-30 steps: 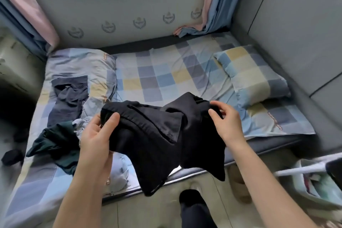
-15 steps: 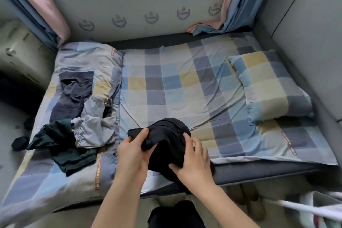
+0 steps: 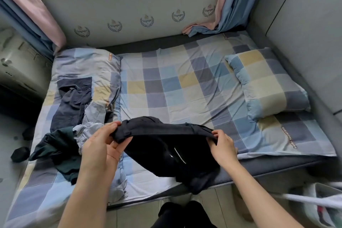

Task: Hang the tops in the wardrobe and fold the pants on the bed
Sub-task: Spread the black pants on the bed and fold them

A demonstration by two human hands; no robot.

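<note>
- Black pants (image 3: 166, 146) are now stretched wide, no longer bunched.
- Left grip (image 3: 103, 144) and right grip (image 3: 222, 144), moved apart, each pinch one waistband end over the bed (image 3: 185, 83).

The wall panel (image 3: 129, 15) emblems read "Voyager".

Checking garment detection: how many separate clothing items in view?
4, maybe more hidden: black pants held by left hand and right hand; navy garment, light grey garment, dark green garment piled at bed's left.
</note>
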